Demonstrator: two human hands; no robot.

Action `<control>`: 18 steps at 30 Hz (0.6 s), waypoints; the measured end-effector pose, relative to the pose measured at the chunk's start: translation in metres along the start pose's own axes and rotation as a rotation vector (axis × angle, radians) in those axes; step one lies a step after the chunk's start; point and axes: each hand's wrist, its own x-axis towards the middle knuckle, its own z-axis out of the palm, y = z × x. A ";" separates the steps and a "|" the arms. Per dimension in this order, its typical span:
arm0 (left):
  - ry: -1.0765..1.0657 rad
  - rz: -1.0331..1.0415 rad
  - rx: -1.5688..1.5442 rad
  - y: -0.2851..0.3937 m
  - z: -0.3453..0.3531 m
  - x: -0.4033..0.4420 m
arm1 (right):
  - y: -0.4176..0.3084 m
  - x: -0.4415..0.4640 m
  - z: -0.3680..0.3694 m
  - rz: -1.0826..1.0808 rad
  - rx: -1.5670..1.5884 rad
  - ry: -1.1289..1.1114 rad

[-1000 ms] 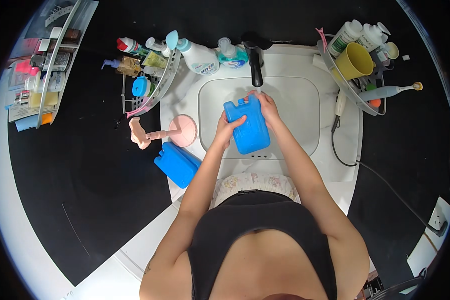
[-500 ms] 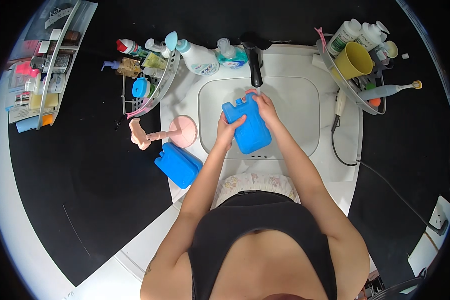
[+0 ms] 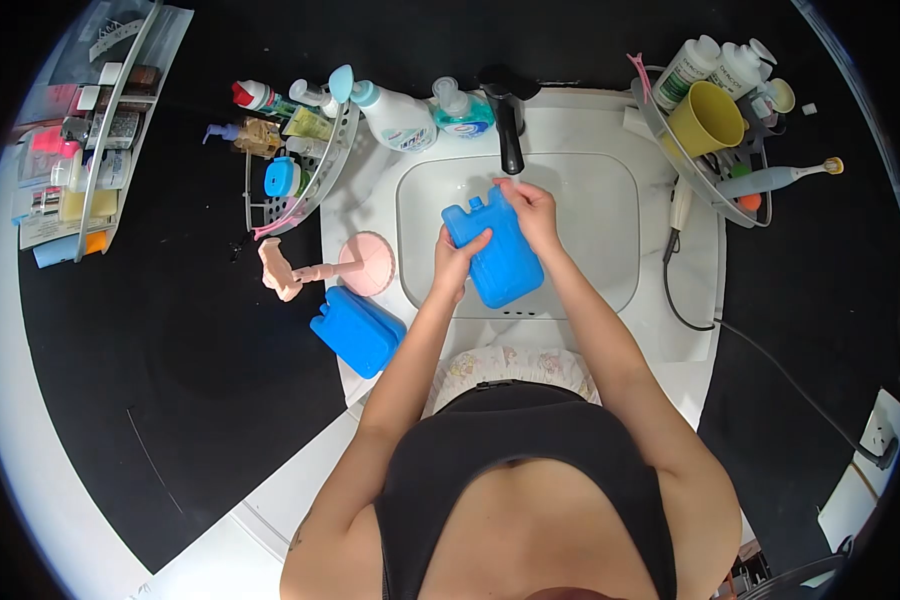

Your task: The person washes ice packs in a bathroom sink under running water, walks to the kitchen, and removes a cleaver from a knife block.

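Note:
A blue plastic container (image 3: 505,262) with a small cap at its top is held tilted over the white sink (image 3: 600,240). My left hand (image 3: 455,262) grips its left side, thumb across the front face. At its upper right corner is my right hand (image 3: 532,212), fingers bent round the edge just under the black faucet (image 3: 510,135). A thin stream seems to come from the spout near these fingertips. More blue containers (image 3: 358,332) lie on the counter's left edge, beside my left forearm.
A pink stand (image 3: 367,264) is left of the sink. Behind are a white spray bottle (image 3: 398,118) and a green soap bottle (image 3: 464,110). Corner racks flank the sink; the right one holds a yellow cup (image 3: 707,120) and an electric toothbrush (image 3: 780,180). A cord (image 3: 770,365) runs at right.
The blue container has tilted slightly more, its top going left. My right hand has shifted a little at the container's upper corner. My left hand keeps its grip.

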 end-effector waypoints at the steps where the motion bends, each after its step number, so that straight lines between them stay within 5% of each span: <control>1: 0.011 -0.006 -0.001 0.000 0.000 -0.001 | 0.003 0.002 -0.001 0.001 0.001 0.000; 5: 0.003 0.039 0.017 0.008 0.002 -0.002 | -0.001 0.004 0.000 0.060 0.091 0.073; 8: 0.004 0.084 0.013 0.015 0.004 -0.003 | -0.008 -0.003 0.002 0.295 0.237 -0.073; 18: 0.044 0.112 0.009 0.017 0.012 -0.010 | -0.036 -0.007 0.011 0.396 0.268 -0.071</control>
